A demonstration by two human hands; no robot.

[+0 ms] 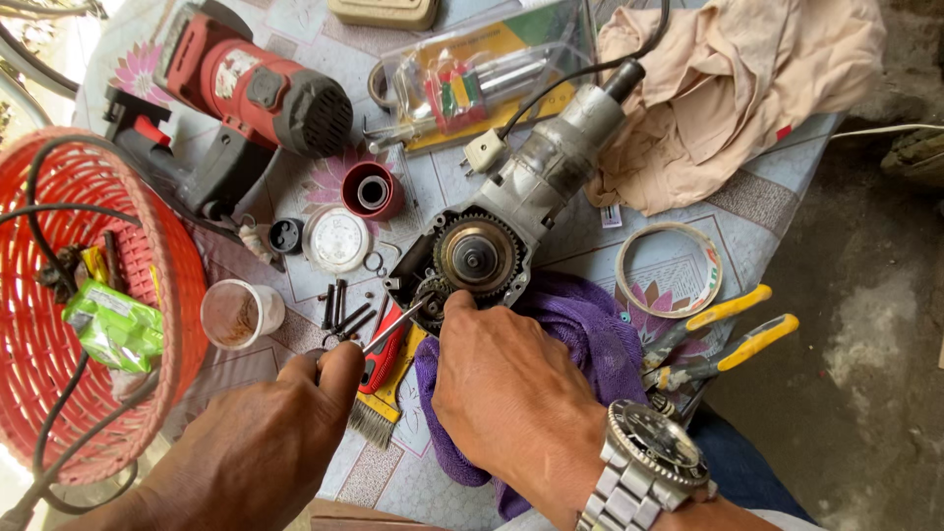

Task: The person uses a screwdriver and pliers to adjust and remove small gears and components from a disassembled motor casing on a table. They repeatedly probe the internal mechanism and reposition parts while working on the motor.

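1. The opened power tool [511, 211] lies on the surface [678, 211], its gear end resting on the purple cloth [580, 324].
2. Progress, as judged: the gear-case cover is off and the large gear [477, 256] is exposed; loose screws [339, 305] lie left of the tool, so disassembly looks well advanced and reassembly not begun.
3. Long axis runs diagonally: gear end toward the person, cord end pointing up-right toward the beige rag [737, 79].
4. Left hand [261, 447]: fingers closed around a thin metal pick [393, 326], tip at the gear case.
5. Right hand [511, 393]: fingers curled, pressing the case edge below the gear; it grips nothing.
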